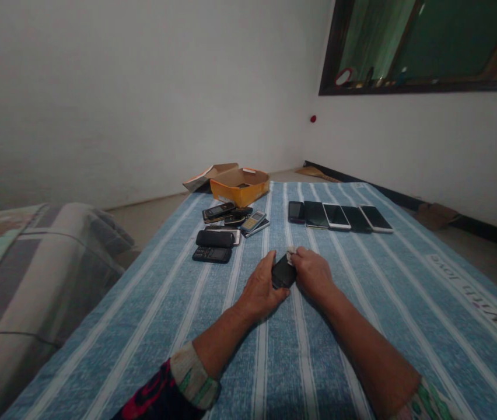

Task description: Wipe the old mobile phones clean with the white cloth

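Observation:
Both my hands meet over the blue striped cloth [362, 315] in the middle. My left hand [261, 289] is closed around a small black phone [283, 272], gripping its left side. Against the phone's right side my right hand [314, 271] is closed on a small pale scrap, maybe a cloth [291, 252], which it presses to the phone's top. Beyond them a row of several smartphones [338, 216] lies face up. To the left is a heap of several older keypad phones [224, 224].
An open orange cardboard box [240, 185] sits at the far end of the cloth, with a loose flap of cardboard beside it. A folded grey and patterned mattress [25, 274] lies at the left. White walls and a dark-framed window [427, 46] stand behind.

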A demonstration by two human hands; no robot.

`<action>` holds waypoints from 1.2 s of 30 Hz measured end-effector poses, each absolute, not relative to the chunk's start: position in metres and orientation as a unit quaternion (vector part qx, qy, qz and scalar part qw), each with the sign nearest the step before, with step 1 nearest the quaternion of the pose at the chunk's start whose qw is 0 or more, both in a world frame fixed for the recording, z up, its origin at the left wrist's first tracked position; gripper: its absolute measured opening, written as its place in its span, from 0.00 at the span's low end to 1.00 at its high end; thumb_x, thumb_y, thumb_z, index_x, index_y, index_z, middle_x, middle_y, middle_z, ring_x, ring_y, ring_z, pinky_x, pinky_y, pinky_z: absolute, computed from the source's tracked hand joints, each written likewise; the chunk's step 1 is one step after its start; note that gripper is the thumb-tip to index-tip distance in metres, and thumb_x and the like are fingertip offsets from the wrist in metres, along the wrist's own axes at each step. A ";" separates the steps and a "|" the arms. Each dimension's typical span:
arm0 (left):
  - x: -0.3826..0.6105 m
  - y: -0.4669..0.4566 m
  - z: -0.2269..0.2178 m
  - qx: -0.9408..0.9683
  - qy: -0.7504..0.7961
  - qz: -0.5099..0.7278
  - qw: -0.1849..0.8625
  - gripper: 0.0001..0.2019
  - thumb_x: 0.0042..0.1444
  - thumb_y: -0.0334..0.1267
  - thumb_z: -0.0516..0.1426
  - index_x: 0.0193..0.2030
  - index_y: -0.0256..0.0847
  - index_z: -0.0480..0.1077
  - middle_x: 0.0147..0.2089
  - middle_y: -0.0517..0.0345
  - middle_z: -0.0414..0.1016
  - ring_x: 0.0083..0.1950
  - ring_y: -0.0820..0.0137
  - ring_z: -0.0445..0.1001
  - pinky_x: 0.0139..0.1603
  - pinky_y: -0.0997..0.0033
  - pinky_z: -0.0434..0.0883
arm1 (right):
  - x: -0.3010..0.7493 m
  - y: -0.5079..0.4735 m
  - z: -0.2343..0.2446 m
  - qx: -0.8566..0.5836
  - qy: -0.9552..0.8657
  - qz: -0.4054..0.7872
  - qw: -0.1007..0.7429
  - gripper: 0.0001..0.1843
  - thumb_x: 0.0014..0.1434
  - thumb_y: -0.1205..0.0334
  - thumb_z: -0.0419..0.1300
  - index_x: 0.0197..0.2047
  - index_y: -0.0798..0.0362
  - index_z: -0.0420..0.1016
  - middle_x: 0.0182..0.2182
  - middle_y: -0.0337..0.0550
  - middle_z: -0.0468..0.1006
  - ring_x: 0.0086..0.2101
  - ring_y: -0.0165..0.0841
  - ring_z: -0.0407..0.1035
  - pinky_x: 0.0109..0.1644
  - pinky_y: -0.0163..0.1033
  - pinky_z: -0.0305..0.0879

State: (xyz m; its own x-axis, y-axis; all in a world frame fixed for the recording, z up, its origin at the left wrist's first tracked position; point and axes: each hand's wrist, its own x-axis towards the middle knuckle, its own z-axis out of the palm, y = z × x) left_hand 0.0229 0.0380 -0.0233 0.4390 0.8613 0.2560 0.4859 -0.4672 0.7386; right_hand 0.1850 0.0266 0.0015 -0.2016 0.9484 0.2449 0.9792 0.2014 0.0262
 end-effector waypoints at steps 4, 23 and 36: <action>0.022 0.039 -0.024 0.784 0.416 0.341 0.308 0.46 0.44 0.32 0.63 0.69 0.42 0.47 0.65 0.42 0.62 0.64 0.53 0.65 0.64 0.49 0.64 | 0.181 0.024 -0.002 -0.586 -0.797 -0.106 0.099 0.12 0.65 0.69 0.53 0.44 0.56 0.77 0.41 0.48 0.76 0.41 0.38 0.67 0.40 0.40 0.57; 0.022 0.038 -0.022 0.766 0.420 0.350 0.337 0.49 0.42 0.30 0.66 0.69 0.42 0.47 0.66 0.40 0.62 0.64 0.53 0.67 0.64 0.49 0.64 | 0.182 0.031 -0.002 -0.601 -0.785 -0.118 0.088 0.14 0.67 0.69 0.51 0.51 0.57 0.73 0.43 0.51 0.74 0.42 0.40 0.64 0.41 0.43 0.55; 0.022 0.038 -0.021 0.771 0.425 0.335 0.335 0.48 0.42 0.30 0.65 0.69 0.37 0.46 0.66 0.37 0.61 0.64 0.53 0.66 0.65 0.51 0.63 | 0.181 0.030 -0.002 -0.597 -0.791 -0.100 0.085 0.14 0.66 0.69 0.51 0.50 0.57 0.75 0.44 0.51 0.75 0.43 0.40 0.64 0.41 0.43 0.56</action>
State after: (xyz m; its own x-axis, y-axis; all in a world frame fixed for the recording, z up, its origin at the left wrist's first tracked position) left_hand 0.0222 0.0380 -0.0212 0.4137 0.8803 0.2324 0.4308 -0.4142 0.8018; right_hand 0.1809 0.0299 -0.0021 -0.2724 0.9280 0.2542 0.9621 0.2667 0.0574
